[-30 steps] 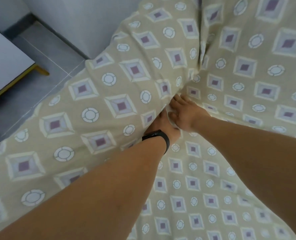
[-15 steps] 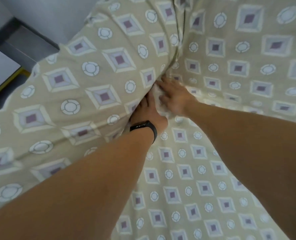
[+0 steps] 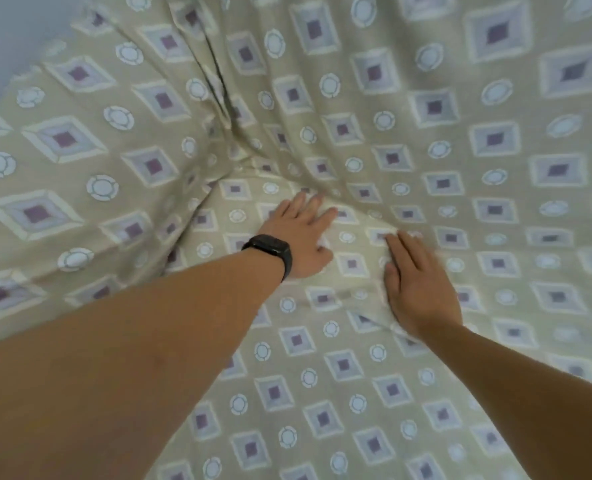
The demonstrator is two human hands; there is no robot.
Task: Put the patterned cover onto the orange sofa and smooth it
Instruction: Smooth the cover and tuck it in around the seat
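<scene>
Cover (image 3: 322, 393) flat under left hand (image 3: 303, 237)

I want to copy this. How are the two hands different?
The left hand wears a black band at the wrist; the right hand is bare. The left reaches farther into the corner folds; the right sits nearer. Both lie flat with straight fingers on the cover.
</scene>
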